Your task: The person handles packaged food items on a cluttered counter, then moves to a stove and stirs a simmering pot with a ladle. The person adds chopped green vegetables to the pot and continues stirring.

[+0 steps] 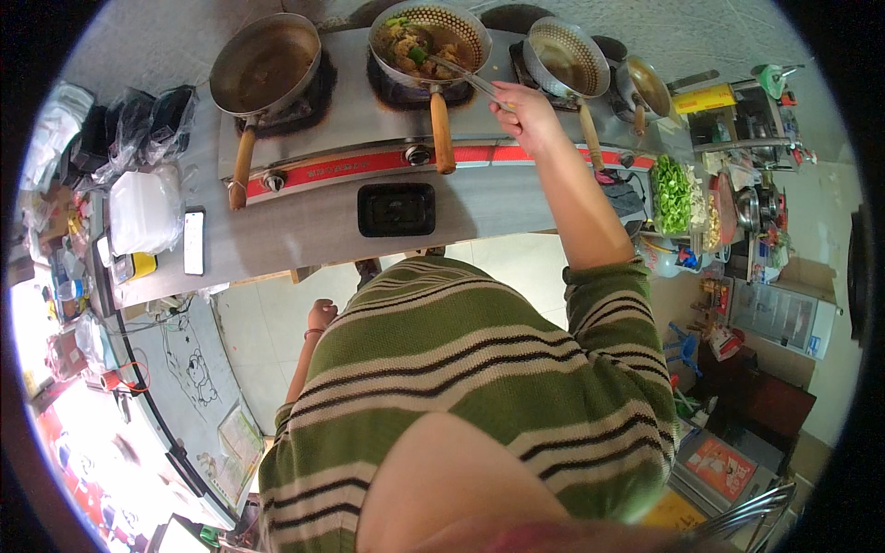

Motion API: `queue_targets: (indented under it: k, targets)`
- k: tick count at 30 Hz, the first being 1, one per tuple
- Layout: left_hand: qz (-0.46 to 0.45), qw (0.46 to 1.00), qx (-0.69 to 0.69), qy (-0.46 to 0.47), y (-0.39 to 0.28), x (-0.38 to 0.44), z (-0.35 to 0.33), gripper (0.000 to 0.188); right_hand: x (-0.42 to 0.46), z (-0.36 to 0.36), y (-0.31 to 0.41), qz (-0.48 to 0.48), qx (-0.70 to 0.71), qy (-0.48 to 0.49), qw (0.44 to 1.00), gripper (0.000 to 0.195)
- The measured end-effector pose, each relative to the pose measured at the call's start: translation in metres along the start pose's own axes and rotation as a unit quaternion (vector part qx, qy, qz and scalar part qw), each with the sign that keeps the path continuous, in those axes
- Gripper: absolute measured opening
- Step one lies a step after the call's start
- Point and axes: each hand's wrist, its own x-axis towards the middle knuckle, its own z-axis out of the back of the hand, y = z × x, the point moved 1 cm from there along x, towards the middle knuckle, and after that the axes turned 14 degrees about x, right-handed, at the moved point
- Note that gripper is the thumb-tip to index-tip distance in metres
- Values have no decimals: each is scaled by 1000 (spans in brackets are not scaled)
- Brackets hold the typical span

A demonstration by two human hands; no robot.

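My right hand [527,116] grips a long metal cooking utensil [478,81]. The utensil's far end reaches into the middle wok [477,34], among brown chunks of food [413,54] with green pieces and brown liquid. The wok has a dimpled inner wall, and its wooden handle [442,135] points towards me. My left hand [322,314] hangs low beside my body with curled fingers, and no object shows in it. Between the stove and me, a black plastic food container [396,209] stands on the steel counter [304,228].
At left sits a pan [266,66]; at right are a dimpled wok [567,59] and a smaller pan [643,86]. A phone [194,242] lies near bagged white containers [144,211]. Chopped greens [669,193] stand at right. Red-fronted gas stove [359,162] knobs face me.
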Motion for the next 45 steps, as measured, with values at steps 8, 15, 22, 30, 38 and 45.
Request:
queue_targets:
  k: [8, 15, 22, 30, 38, 45]
  targets:
    - [83, 996, -1, 43, 37, 12, -30, 28, -35, 13, -17, 107, -86, -81, 987, 40]
    - [118, 991, 12, 62, 52, 21, -44, 28, -52, 30, -17, 419, -581, -80, 693, 42]
    - [107, 991, 38, 67, 56, 33, -50, 27, -33, 23, 6, 354, -725, -66, 587, 38]
    - [107, 992, 6, 70, 69, 31, -63, 27, -53, -24, 76, 112, -517, -4, 849, 39]
    - [106, 991, 13, 78, 71, 26, -61, 25, -21, 15, 66, -31, 1, -43, 999, 35]
    - [108, 991, 19, 79, 74, 24, -63, 24, -54, 17, 24, 296, -441, -98, 842, 37]
